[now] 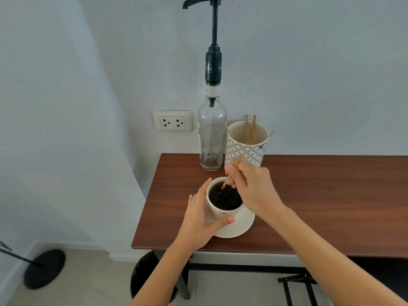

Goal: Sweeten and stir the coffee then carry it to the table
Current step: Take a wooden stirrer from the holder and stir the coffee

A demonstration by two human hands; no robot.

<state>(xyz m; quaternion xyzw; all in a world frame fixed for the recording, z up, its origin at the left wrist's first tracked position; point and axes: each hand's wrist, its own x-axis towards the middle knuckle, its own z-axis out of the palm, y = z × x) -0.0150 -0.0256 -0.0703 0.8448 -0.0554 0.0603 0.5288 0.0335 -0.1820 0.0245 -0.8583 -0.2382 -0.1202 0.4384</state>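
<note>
A cream cup (223, 212) full of dark coffee stands on a cream saucer (242, 226) near the left end of the brown table (320, 195). My left hand (198, 219) wraps the cup's left side, thumb across its front. My right hand (251, 186) pinches a wooden stir stick (228, 177) whose lower end dips into the coffee at the cup's far rim. Behind the cup stands a clear glass syrup bottle (212, 138) with a tall black pump.
A patterned paper cup (245, 149) holding several wooden sticks stands right of the bottle against the wall. A wall socket (172, 123) is at left. A black bin (145, 274) sits under the table's left corner; a black stand base (44, 268) rests on the floor.
</note>
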